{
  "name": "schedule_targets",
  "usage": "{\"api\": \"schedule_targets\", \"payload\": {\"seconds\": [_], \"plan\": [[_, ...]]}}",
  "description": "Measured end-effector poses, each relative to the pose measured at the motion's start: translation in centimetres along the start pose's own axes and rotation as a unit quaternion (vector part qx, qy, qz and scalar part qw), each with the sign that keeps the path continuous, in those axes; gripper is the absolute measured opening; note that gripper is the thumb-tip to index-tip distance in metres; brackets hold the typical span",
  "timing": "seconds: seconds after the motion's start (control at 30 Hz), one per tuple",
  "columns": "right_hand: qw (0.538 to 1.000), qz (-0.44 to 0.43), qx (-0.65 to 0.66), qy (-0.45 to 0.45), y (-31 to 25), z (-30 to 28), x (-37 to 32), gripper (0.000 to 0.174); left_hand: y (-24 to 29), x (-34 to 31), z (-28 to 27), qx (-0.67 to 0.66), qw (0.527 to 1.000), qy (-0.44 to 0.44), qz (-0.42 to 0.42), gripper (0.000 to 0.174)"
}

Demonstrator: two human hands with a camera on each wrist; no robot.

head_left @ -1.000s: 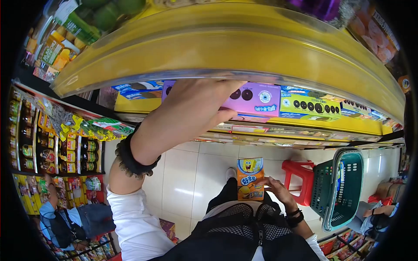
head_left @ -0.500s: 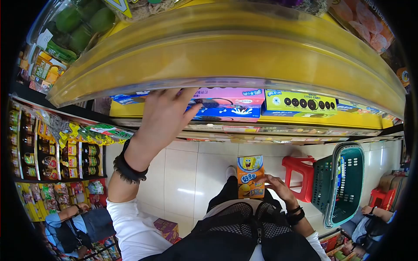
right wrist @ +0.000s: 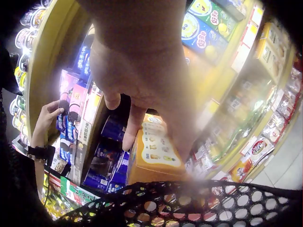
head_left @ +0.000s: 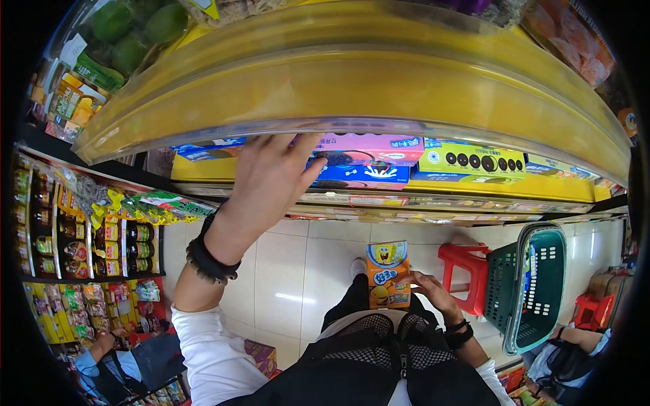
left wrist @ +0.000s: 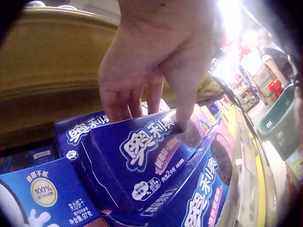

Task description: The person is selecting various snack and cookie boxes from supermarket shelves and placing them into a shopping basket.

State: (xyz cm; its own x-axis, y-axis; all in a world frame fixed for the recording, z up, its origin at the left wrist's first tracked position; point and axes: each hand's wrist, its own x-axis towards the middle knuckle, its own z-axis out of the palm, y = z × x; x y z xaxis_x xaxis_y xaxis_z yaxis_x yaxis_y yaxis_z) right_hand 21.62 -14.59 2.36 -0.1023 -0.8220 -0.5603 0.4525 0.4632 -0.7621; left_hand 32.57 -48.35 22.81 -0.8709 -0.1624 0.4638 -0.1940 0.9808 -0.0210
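Observation:
My left hand (head_left: 271, 179) reaches onto the shelf and pinches a blue and pink Oreo cookie box (left wrist: 142, 156). In the left wrist view the thumb presses on its front while the fingers pass behind the top edge. The held box leans back, tilted, between another Oreo box (left wrist: 203, 198) in front and one more (left wrist: 80, 127) behind. Low in front of the body, my right hand (head_left: 435, 296) grips an orange cartoon biscuit box (head_left: 388, 274), held upright. Its thumb and fingers lie on either side of that box (right wrist: 154, 151) in the right wrist view.
A curved yellow shelf (head_left: 325, 81) with a clear lip juts out above the boxes. Further right sits a green cookie box (head_left: 470, 161). On the floor stand a red stool (head_left: 467, 274) and a green basket (head_left: 504, 291). Other people (head_left: 128, 369) are at both sides.
My left hand has shifted left from the purple box side, and pink and blue box faces now show. Over the last half second it moved slightly right. The right hand stays put.

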Motion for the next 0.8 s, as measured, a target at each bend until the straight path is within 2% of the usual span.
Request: {"api": "schedule_targets", "payload": {"seconds": [0.13, 0.2, 0.33, 0.47, 0.57, 0.67, 0.73, 0.8], "plan": [[1.000, -0.001, 0.009, 0.002, 0.4, 0.0, 0.1, 0.055, 0.4, -1.4, -0.7, 0.010, 0.999, 0.033, -0.025, 0.042], [1.000, 0.003, 0.002, 0.005, 0.6, -0.2, 0.1, 0.055, -0.1, -3.2, -1.0, -0.015, 0.991, 0.105, -0.080, 0.039], [1.000, 0.001, -0.013, 0.006, 1.1, -0.6, 0.5, 0.055, -1.4, -6.0, -0.8, -0.050, 0.970, 0.151, -0.182, 0.035], [1.000, 0.000, -0.005, -0.007, 1.1, -0.4, 1.0, 0.049, -1.8, -6.0, -0.2, -0.058, 0.976, 0.145, -0.154, 0.036], [1.000, -0.007, -0.021, -0.022, 0.9, -0.1, 1.4, 0.056, -2.2, -5.8, 1.0, 0.020, 0.984, 0.138, -0.115, 0.034], [0.999, -0.011, 0.001, -0.031, 1.1, -0.2, 1.6, 0.047, -2.6, -5.8, 1.3, 0.042, 0.984, 0.143, -0.100, 0.033], [1.000, -0.001, -0.027, -0.007, 1.4, -0.1, 1.4, 0.056, -2.6, -5.8, 1.4, 0.036, 0.985, 0.140, -0.097, 0.032], [1.000, -0.003, -0.024, -0.004, 0.9, 0.3, 1.2, 0.056, -2.6, -5.6, 1.2, 0.032, 0.986, 0.139, -0.091, 0.032]]}}
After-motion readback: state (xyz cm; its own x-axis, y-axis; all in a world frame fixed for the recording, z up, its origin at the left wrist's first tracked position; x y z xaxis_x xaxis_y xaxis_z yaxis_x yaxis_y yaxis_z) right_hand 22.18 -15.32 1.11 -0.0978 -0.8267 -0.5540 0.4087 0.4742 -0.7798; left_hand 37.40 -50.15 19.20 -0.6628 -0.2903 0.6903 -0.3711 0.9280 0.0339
